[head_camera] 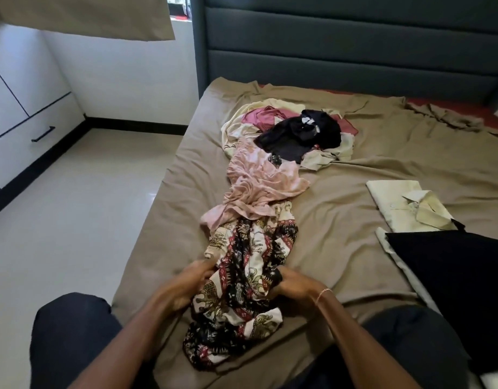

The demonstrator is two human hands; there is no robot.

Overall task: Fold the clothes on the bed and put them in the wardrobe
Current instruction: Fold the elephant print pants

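Both hands, left hand and right hand, are bunched around the batik-print garment at the near edge of the bed. It looks thin and floppy, so I'd find the hem corners. Plenty of bare sheet between the pile and the folded shirt for spreading.
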